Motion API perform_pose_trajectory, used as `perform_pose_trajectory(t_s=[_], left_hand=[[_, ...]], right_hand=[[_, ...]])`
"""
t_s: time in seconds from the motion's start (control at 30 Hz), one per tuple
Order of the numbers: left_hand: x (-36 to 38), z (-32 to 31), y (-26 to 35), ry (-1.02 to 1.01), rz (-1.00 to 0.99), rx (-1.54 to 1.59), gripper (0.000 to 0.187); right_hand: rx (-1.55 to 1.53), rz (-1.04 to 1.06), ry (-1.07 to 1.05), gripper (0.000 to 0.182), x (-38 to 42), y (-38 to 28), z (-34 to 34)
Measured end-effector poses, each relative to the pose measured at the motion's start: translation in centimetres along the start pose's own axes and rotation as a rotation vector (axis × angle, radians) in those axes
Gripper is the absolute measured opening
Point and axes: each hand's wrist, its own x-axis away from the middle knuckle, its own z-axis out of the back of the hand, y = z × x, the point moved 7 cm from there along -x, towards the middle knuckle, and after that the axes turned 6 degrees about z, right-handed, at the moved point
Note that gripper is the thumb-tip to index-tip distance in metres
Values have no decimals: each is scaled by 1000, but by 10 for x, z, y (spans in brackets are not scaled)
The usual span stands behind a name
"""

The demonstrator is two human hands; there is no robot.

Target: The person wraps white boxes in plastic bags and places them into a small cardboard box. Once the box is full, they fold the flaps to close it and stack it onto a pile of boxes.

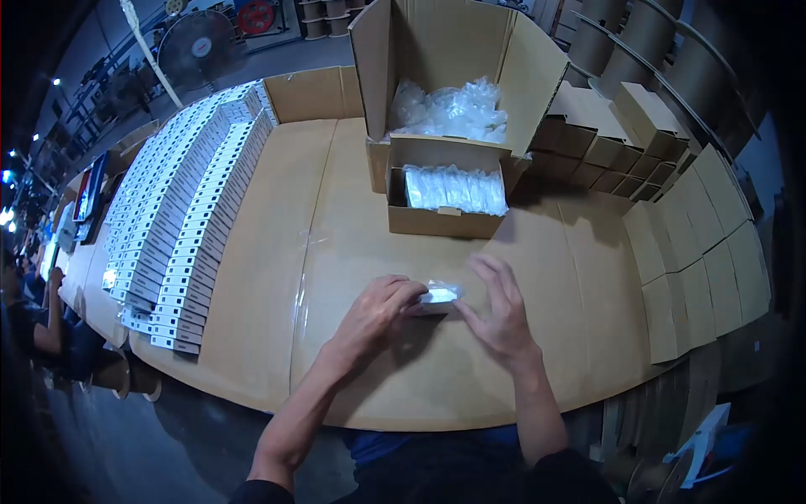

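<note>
In the head view, a small white box with clear plastic wrap at its top is close over the cardboard-covered table. My left hand is closed on the box's left end, fingers curled over its top. My right hand is at the other side with its thumb tip right at the box's edge. Its fingers are raised, apart and slightly blurred. Beyond the hands stands an open brown carton holding a row of plastic-wrapped packets.
Behind it, a larger open carton holds loose clear plastic bags. Long stacks of white boxes line the left. Folded brown boxes stand along the right edge. Another person's arm shows at far left.
</note>
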Motion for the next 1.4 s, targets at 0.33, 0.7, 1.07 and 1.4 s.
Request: perform_pose_trajectory(t_s=[0.33, 0.7, 1.07, 1.4], left_hand=[[3, -2, -29, -174, 156, 237, 39], [-28, 146, -145, 153, 208, -178, 45], [-142, 301, -338, 304, 325, -769, 26], [-182, 313, -393, 392, 291, -1035, 31]], right_hand=[[-23, 86, -328, 21, -6, -3, -28], [-194, -256, 125, 14, -68, 25, -11], [94, -203, 480, 29, -142, 0, -78], [426, -292, 40, 21, -153, 31, -133]])
